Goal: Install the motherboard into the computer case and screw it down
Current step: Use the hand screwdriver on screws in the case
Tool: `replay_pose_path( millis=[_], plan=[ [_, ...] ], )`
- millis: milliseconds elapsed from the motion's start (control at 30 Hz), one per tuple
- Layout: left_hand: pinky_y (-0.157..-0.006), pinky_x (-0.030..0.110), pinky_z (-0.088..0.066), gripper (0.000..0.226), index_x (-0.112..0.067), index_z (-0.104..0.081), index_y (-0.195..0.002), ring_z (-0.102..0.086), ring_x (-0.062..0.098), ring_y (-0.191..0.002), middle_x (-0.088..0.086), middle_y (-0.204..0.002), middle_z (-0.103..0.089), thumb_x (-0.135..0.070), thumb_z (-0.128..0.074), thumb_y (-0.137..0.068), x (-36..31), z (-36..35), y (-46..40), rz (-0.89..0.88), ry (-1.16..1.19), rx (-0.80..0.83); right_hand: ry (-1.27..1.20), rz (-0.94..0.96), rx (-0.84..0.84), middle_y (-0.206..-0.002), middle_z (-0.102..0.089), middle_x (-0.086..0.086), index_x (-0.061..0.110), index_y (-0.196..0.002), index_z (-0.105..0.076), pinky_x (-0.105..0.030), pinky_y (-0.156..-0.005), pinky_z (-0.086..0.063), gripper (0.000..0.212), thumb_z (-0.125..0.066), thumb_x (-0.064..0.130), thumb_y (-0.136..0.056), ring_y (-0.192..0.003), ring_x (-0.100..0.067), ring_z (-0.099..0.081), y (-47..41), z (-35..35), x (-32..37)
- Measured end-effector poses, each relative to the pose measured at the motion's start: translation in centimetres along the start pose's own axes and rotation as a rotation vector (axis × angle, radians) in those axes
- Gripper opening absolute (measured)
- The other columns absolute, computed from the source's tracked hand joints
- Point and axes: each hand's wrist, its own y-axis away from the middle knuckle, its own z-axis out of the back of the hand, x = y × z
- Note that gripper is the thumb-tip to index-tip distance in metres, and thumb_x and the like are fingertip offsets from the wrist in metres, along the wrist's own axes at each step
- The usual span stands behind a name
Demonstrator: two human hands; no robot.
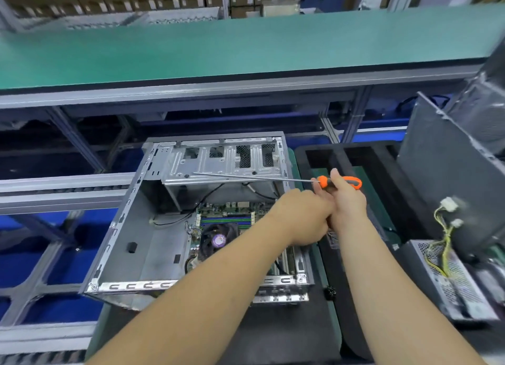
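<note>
An open grey computer case (131,228) lies on its side in the middle of the view. The green motherboard (226,217) with its round CPU fan (218,239) sits inside on the right half. My right hand (347,198) grips the orange and black handle of a long screwdriver (322,180). Its thin shaft points left across the drive cage (226,160). My left hand (306,217) hovers over the case's right edge with curled fingers, touching the heel of my right hand; whether it holds anything is hidden.
A black foam tray (355,157) stands right of the case. A power supply (451,277) with yellow wires and a grey case panel (448,179) are at far right. A green shelf (246,45) runs overhead behind. Aluminium frame rails (54,184) and blue bins lie at left.
</note>
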Motion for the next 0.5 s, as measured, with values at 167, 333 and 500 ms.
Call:
replay_pose_path(
  millis=[167, 333, 500],
  plan=[
    [-0.072, 0.037, -0.045, 0.008, -0.018, -0.058, -0.097, -0.065, 0.028, -0.096, 0.003, -0.098, -0.064, -0.015, -0.058, -0.090, -4.5, -2.5, -1.3, 0.010, -0.146, 0.383, -0.122, -0.003, -0.085, -0.101, -0.061, -0.020, -0.001, -0.115, -0.050, -0.023, -0.055, -0.058, 0.025, -0.065, 0.013, -0.101, -0.077, -0.019, -0.065, -1.2, 3.3, 0.6],
    [-0.079, 0.036, -0.039, 0.039, -0.015, -0.059, -0.128, -0.058, 0.027, -0.116, 0.004, -0.129, -0.060, -0.025, -0.068, -0.092, -9.4, -8.3, -2.8, 0.165, -0.066, 0.596, -0.123, 0.000, -0.126, -0.117, -0.063, -0.028, 0.001, -0.135, -0.045, -0.033, -0.062, -0.063, 0.043, -0.067, 0.010, -0.099, -0.095, -0.034, -0.072, -2.0, 5.5, 1.1],
    [-0.074, 0.038, -0.040, 0.039, -0.007, -0.058, -0.128, -0.058, 0.032, -0.116, 0.010, -0.131, -0.058, -0.012, -0.066, -0.091, -10.3, -11.3, -2.8, 0.243, 0.005, 0.686, -0.154, -0.030, -0.119, -0.118, -0.063, -0.028, 0.001, -0.131, -0.047, -0.032, -0.061, -0.061, 0.040, -0.067, 0.010, -0.098, -0.098, -0.032, -0.072, -2.7, 6.7, 1.9]
  ],
)
